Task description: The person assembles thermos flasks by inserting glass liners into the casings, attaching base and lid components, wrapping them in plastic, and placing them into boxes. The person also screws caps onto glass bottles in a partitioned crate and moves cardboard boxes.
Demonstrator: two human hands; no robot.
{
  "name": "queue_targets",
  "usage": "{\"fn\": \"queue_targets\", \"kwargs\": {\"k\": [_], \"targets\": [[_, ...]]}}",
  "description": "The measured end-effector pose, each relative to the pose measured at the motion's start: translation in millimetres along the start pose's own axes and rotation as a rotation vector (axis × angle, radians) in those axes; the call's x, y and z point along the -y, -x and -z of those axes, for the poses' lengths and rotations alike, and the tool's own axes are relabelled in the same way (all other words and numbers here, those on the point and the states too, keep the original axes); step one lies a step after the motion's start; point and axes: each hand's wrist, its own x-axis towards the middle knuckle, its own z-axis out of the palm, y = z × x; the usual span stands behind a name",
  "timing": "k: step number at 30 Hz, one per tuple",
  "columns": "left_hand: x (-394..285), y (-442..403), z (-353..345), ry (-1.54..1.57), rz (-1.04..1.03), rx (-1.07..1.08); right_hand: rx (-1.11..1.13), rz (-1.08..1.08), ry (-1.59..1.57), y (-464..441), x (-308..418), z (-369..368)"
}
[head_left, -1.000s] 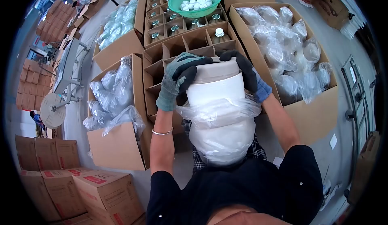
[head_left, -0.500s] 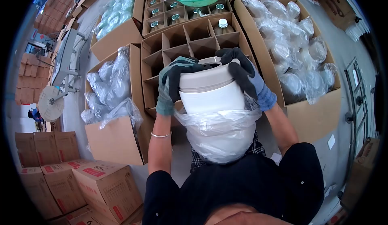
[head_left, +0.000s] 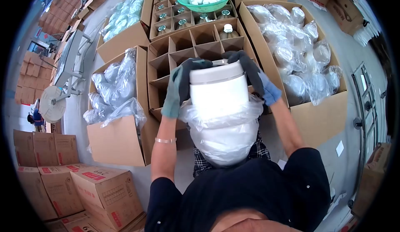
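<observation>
Head cam: one white tub (head_left: 218,94) sits mid-view, partly inside one plastic bag (head_left: 225,138), left hand (head_left: 181,86) at its 9 o'clock, right hand (head_left: 255,77) at 3, fingers (head_left: 196,63) curled around the grey top (head_left: 216,73), plus one green bowl (head_left: 206,8) and one white-capped bottle (head_left: 228,33) at 12.

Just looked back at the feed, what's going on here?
A person's gloved left hand and right hand hold opposite sides of a white container near its pale grey lid, close to the body. A clear plastic bag covers the lower part, leaving the top exposed. Just beyond is a divided carton, with one white-capped bottle visible at its far right. Farther back, a green bowl holds small white pieces.
</observation>
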Motion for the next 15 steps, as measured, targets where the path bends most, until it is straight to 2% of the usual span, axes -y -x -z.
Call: {"fn": "queue_targets", "kwargs": {"k": [1,2,4,5,6,7,9,12,14,15], "targets": [[6.9,-8.3,-0.7,-0.077,-0.062,0.051,-0.006,0.064,0.165,2.7,19.4,-1.9],[29.5,-10.2,-2.8,0.218,0.033,0.082,-0.006,0.124,0.332,5.3,37.8,-3.5],[74.5,-14.3,-6.9,0.842,0.245,0.058,0.029,0.444,0.698,4.0,79.5,-8.9],[87.7,-8.8,-8.8,0.958,0.295,0.038,0.151,0.496,0.576,3.5,93.5,-7.5],[100.7,1.6,-12.2,0.993,0.327,0.028,0.277,0.460,0.488,8.2,108.2,-6.0],[113.7,9.5,-13.6,1.001,0.353,0.017,0.312,0.581,0.422,12.6,109.7,-5.8],[134.2,28.6,-16.5,0.973,0.406,-0.001,0.360,0.689,0.362,27.7,119.6,-5.8],[134.1,55.2,-24.4,0.805,0.442,-0.012,0.395,0.361,0.529,44.2,157.1,4.2],[104.9,72.0,-26.3,0.567,0.429,0.039,0.242,0.178,0.565,58.0,156.3,7.5],[79.0,79.8,-26.1,0.452,0.400,0.085,0.210,0.158,0.652,63.0,146.4,14.1]]}}
